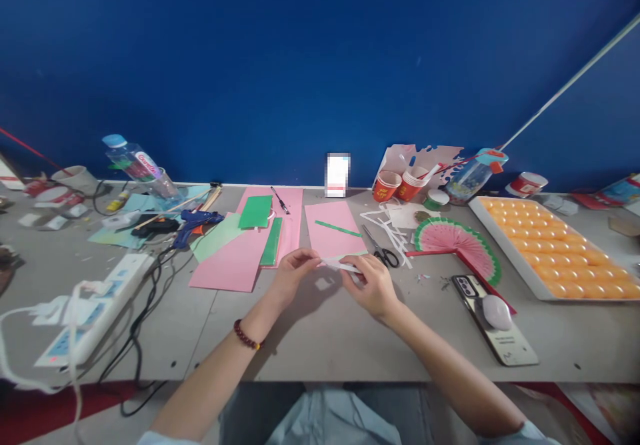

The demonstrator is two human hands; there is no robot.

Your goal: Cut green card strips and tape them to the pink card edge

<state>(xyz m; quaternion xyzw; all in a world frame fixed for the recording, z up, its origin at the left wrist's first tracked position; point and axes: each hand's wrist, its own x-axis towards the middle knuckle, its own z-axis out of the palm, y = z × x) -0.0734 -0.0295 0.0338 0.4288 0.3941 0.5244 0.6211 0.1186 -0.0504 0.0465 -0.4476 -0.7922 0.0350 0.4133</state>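
Between my two hands a narrow white strip (341,265), paper or tape by its look, is held just above the table. My left hand (299,270) pinches its left end between thumb and fingertips. At the other end my right hand (369,281) grips it, fingers bent over the strip. Behind them lies a pink sheet (333,218) with a thin green strip (338,229) across it. Black-handled scissors (385,254) rest just beyond my right hand. Left of my hands are more pink sheets (227,268) and a green folded piece (256,212).
A pink-and-green paper fan (457,241), a phone (495,325) and a tray of orange balls (555,248) lie to the right. Red paper cups (387,185) stand at the back. On the left are a blue glue gun (195,225), a power strip (97,308) and cables.
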